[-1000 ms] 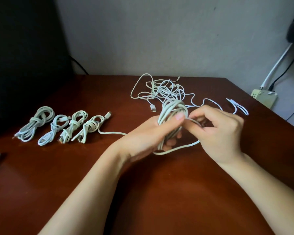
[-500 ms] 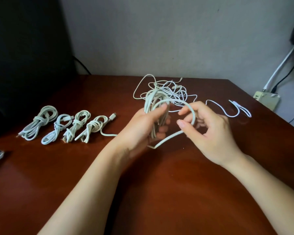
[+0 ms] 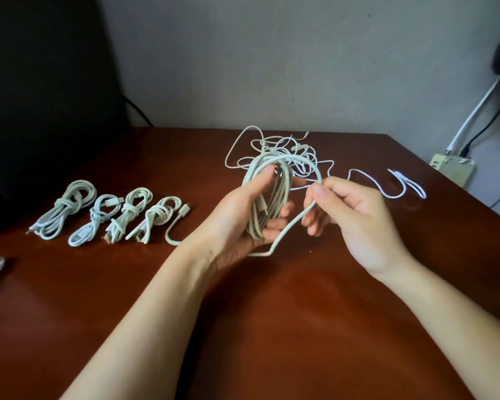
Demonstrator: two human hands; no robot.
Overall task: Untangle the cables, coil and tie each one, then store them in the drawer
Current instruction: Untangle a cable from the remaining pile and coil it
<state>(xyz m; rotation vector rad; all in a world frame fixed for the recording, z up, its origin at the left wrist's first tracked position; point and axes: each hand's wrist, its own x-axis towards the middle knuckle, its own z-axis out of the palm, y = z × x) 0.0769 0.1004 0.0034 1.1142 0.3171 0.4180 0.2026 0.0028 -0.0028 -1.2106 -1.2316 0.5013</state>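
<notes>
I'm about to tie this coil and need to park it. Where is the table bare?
Bare wood lies near the front edge of the table between the forearms, behind the four tied bundles toward the wall, and right of the right hand. Crowded: the tangled pile beyond the held coil, and a white cable trailing right of it.

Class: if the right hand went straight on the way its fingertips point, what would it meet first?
Probably the pale white coiled cable gripped in the left hand; the right hand points leftward at it, though depth is uncertain.
</notes>
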